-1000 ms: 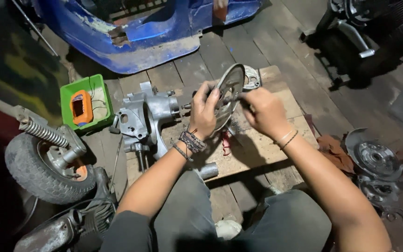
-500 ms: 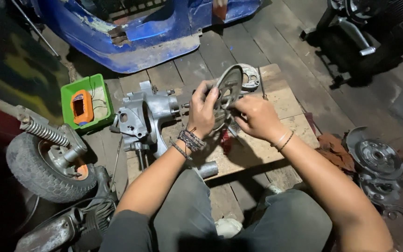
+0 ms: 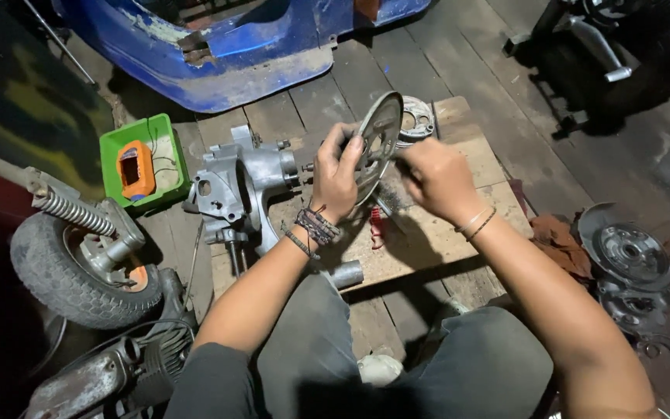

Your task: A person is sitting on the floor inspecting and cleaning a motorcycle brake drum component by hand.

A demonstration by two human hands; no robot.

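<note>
dark plank floor (image 3: 443,62), wooden board (image 3: 459,225) centre. left hand (image 3: 336,174) clamped on round grey metal disc (image 3: 378,140); right hand (image 3: 437,180) closed at its right edge, grasp unclear. grey cast-metal engine casing (image 3: 238,190) just left.

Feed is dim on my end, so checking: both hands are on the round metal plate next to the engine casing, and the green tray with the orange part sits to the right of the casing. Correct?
Not quite. The head view shows the green tray with the orange part to the left of the engine casing, not the right. The rest holds: the left hand grips the round metal plate and the right hand is at it, beside the casing.
</note>
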